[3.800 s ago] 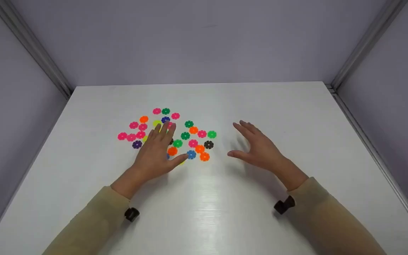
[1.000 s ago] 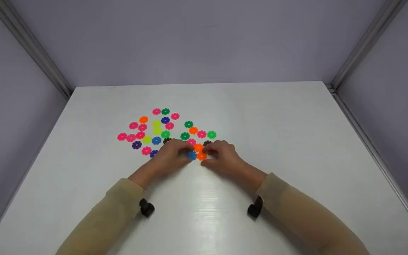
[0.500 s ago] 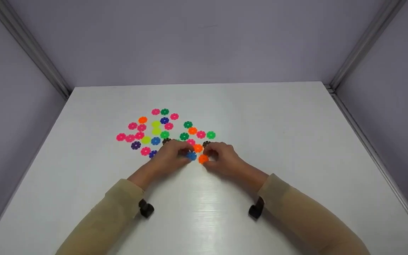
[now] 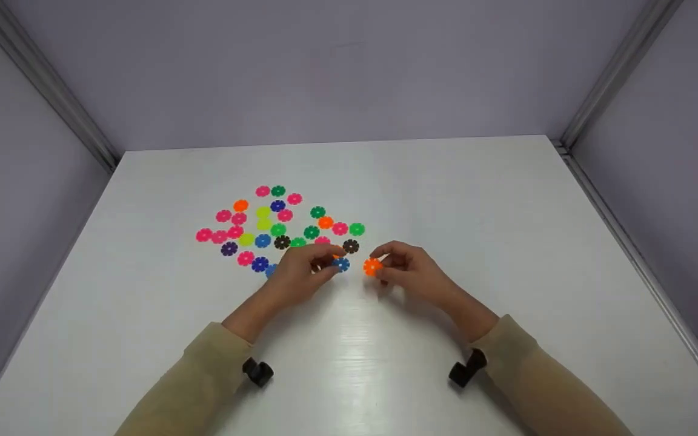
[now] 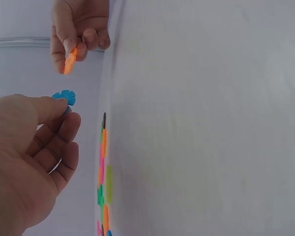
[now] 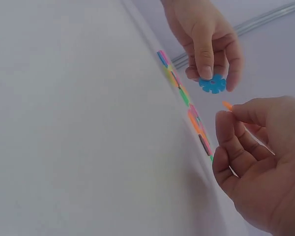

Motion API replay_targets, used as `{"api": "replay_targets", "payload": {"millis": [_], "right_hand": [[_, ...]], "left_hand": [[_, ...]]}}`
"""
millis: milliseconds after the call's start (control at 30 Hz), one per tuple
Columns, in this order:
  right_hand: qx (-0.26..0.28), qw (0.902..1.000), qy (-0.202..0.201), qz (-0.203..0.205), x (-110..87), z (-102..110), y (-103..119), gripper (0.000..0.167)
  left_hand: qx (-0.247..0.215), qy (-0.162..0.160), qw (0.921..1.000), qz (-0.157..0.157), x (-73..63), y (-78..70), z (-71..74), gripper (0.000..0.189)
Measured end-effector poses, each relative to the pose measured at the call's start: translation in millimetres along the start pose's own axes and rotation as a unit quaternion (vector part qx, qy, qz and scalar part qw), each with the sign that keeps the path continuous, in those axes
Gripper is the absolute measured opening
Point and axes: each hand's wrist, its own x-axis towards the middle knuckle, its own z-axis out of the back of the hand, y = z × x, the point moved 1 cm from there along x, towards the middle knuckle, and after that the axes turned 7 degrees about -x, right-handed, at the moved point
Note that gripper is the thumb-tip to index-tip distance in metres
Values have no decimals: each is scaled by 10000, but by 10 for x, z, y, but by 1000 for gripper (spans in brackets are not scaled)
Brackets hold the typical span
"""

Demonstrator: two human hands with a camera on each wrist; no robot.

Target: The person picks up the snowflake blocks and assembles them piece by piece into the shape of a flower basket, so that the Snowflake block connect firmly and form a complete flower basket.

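My left hand (image 4: 300,275) pinches a blue notched plastic disc (image 4: 341,264) between thumb and fingers, above the table. Facing it, my right hand (image 4: 415,270) pinches an orange notched disc (image 4: 372,267) by its edge. A short gap separates the two discs. In the left wrist view the blue disc (image 5: 65,97) is partly behind my thumb, and the orange disc (image 5: 70,61) is seen nearly edge-on. The right wrist view shows the blue disc (image 6: 213,84) almost face-on, while only a tip of the orange disc (image 6: 227,105) shows past my right fingers.
Several flat notched discs in pink, green, yellow, blue, black and orange lie spread on the white table (image 4: 476,200), left of centre. A black disc (image 4: 351,246) lies just beyond the hands. Grey walls (image 4: 337,79) stand at the back and sides.
Both hands reached down to the discs, the left taking the blue one and the right the orange one. Since then both have lifted, and the right hand has moved away to the right.
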Motion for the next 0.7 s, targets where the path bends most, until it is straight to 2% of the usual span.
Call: {"api": "replay_targets", "payload": {"millis": [167, 333, 500, 700], "right_hand": [[421, 9991, -26, -20, -127, 92, -43, 26], [727, 9973, -31, 101, -157, 95, -34, 28], [960, 9952, -6, 178, -157, 70, -68, 29], [1035, 9945, 116, 89, -158, 44, -103, 31]], "left_hand": [[-455, -398, 9974, -388, -38, -119, -190, 23], [-870, -606, 9933, -453, -93, -138, -343, 22], [-1085, -703, 9903, -505, -115, -106, -410, 21], [-1167, -676, 9896, -501, -118, -62, -443, 20]]}}
